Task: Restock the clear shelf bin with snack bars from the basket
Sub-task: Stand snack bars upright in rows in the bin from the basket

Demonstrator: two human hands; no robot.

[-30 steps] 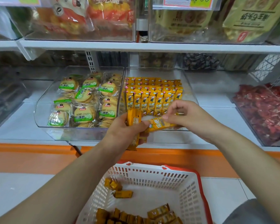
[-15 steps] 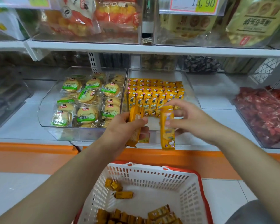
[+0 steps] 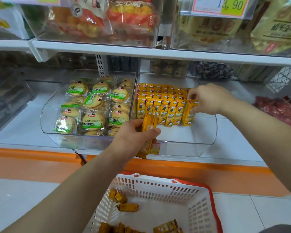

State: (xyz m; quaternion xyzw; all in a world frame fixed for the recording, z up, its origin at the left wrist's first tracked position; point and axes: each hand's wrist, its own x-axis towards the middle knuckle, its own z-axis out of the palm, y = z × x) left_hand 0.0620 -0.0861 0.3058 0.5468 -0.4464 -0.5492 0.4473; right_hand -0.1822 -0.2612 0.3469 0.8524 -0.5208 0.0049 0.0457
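1. A white shelf board (image 3: 158,54) is seen running across at 12 o'clock, with a perforated upright (image 3: 101,64) fixed beneath it.
2. A lower white shelf (image 3: 15,130) is edged along its front by an orange band (image 3: 32,158).
3. Pale floor tiles (image 3: 15,199) are laid from 8 o'clock to 4 o'clock.
4. A price label (image 3: 225,5) reading 13,90 is mounted at 1 o'clock.
5. Everything is evenly and softly lit; hard shadows are hardly cast.
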